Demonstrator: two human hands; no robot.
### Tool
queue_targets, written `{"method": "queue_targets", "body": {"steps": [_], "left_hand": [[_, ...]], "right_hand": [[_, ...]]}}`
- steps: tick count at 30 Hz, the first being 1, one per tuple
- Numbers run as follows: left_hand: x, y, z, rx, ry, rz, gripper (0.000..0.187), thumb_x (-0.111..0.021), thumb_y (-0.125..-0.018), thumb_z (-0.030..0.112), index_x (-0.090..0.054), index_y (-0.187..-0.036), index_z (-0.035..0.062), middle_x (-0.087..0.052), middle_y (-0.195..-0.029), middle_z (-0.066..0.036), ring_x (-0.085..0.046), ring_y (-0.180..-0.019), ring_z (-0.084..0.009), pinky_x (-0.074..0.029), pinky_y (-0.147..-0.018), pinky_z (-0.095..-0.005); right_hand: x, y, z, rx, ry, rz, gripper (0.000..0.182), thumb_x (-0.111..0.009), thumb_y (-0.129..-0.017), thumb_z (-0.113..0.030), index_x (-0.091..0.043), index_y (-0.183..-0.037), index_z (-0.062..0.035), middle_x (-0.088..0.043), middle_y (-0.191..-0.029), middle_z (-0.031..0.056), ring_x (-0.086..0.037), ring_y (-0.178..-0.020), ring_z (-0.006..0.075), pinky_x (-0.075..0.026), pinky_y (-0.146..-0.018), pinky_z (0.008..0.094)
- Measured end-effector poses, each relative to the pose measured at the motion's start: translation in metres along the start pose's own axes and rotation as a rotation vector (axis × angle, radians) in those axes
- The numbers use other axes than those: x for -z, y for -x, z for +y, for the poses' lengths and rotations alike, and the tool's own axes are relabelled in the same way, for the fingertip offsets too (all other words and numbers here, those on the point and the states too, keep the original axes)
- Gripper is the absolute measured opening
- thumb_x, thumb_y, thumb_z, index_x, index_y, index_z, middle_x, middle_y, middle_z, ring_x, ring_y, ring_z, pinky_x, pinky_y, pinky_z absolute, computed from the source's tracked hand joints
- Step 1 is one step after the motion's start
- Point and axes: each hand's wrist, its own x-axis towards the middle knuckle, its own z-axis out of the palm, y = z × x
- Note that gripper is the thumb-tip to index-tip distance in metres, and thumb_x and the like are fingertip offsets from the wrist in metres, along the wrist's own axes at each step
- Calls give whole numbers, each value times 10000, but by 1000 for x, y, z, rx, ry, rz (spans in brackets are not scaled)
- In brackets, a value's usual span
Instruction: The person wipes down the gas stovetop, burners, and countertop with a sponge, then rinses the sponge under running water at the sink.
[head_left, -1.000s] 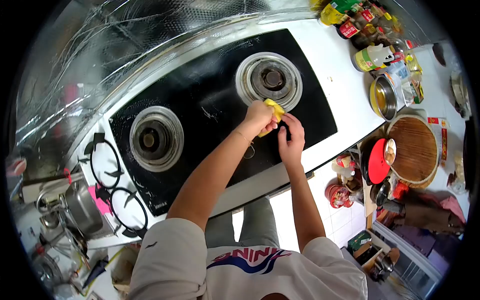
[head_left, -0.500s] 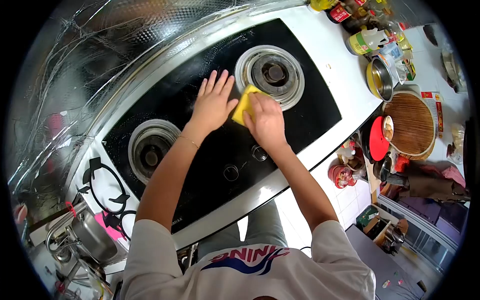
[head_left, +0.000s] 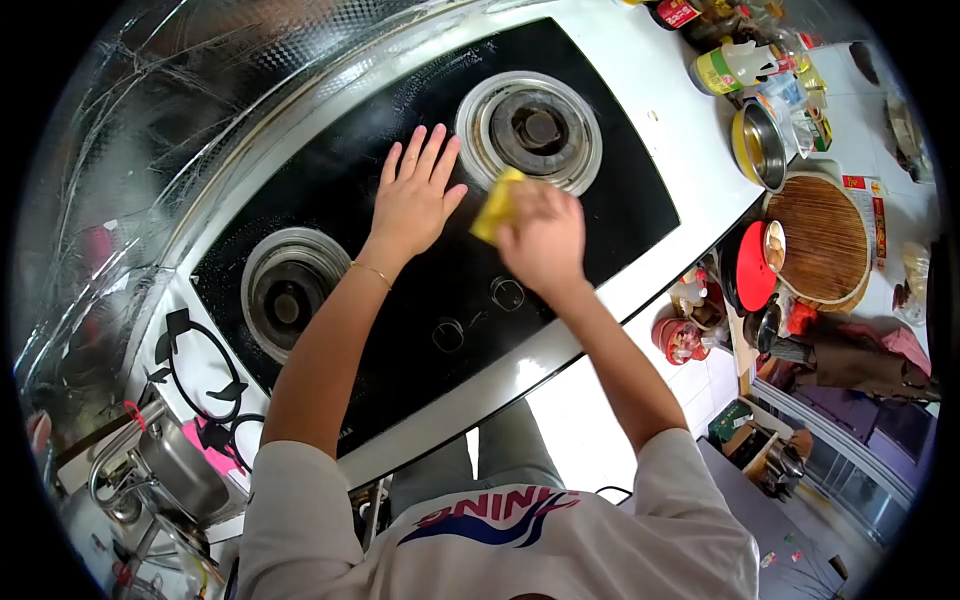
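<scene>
My left hand (head_left: pixel 410 200) lies flat on the black glass cooktop (head_left: pixel 390 310), fingers spread, left of the right-hand burner (head_left: pixel 538 128). A yellow sponge (head_left: pixel 493 212) is in my right hand (head_left: pixel 547 235), whose fingers are curled over it near that burner's lower edge. The hand is slightly blurred. Two round knobs, an upper knob (head_left: pixel 507 293) and a lower knob (head_left: pixel 448 335), sit below my hands. The left-hand burner (head_left: pixel 292 293) is partly hidden by my left forearm. Neither burner has its pan support on.
Black pan supports (head_left: pixel 205 375) lie on the counter at left, beside a steel sink (head_left: pixel 185 470). Along the right are a spray bottle (head_left: pixel 730 68), a metal bowl (head_left: pixel 762 145), a round wooden board (head_left: pixel 818 240) and a red lid (head_left: pixel 757 266). Foil (head_left: pixel 130 190) covers the wall.
My right hand has shifted with the sponge, turning a little over the glass. My left hand stays flat on the cooktop. The whole view has shifted slightly.
</scene>
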Motion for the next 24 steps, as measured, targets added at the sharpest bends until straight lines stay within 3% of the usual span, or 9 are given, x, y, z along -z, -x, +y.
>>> {"method": "queue_targets", "body": {"steps": [1, 3, 6, 11, 15, 21, 24], "left_hand": [[-1, 0, 0, 2, -4, 6, 609, -509, -976, 356, -328, -1510, 124, -311, -1562, -109, -273, -1445, -298, -196, -1170, -475], [-1, 1, -1, -11, -35, 0, 594, -507, -977, 336, -334, -1507, 131, -315, -1561, -103, -276, -1444, -295, -200, -1168, -472], [-1, -1, 1, -22, -56, 22, 575, -493, -982, 328, -342, -1502, 135, -329, -1557, -97, -288, -1440, -287, -219, -1160, -475], [0, 2, 0, -22, -43, 37, 556, -477, -994, 348, -355, -1495, 138, -347, -1546, -101, -298, -1434, -294, -220, -1158, -495], [3, 1, 0, -15, -21, 37, 542, -476, -996, 344, -372, -1487, 139, -358, -1539, -102, -301, -1432, -296, -216, -1158, -503], [4, 3, 1, -5, 6, 57, 516, -480, -997, 329, -402, -1469, 136, -373, -1533, -85, -308, -1430, -286, -209, -1160, -506], [5, 4, 3, -3, -3, 40, 507, -479, -997, 320, -407, -1464, 135, -374, -1533, -80, -308, -1431, -278, -207, -1162, -508]], "right_hand": [[-12, -9, -10, 15, -36, 44, 354, -624, -779, -237, -652, -1026, 15, -658, -1039, 143, -584, -1005, 269, -421, -905, 391], [-7, -35, -31, -162, -14, -221, 365, -627, -806, -284, -666, -1022, 8, -665, -1036, 122, -582, -980, 249, -415, -880, 369], [-13, -21, -17, -33, 43, -37, 390, -620, -831, -338, -671, -1041, -13, -678, -1025, 83, -584, -973, 213, -400, -871, 362], [9, 6, 23, -39, 136, -93, 329, -636, -836, -326, -687, -1046, -78, -699, -1073, 28, -587, -983, 167, -384, -884, 389], [15, 10, 63, 35, 237, -17, 276, -623, -848, -307, -691, -1028, -108, -710, -1034, 12, -589, -994, 171, -390, -908, 401], [21, -18, 121, 119, 398, -26, 254, -589, -911, -268, -709, -1083, -125, -694, -1131, -26, -555, -1164, 162, -356, -1006, 422], [9, -33, 130, 91, 351, -34, 258, -572, -928, -245, -679, -1122, -114, -651, -1224, -7, -503, -1253, 175, -330, -1052, 481]]}}
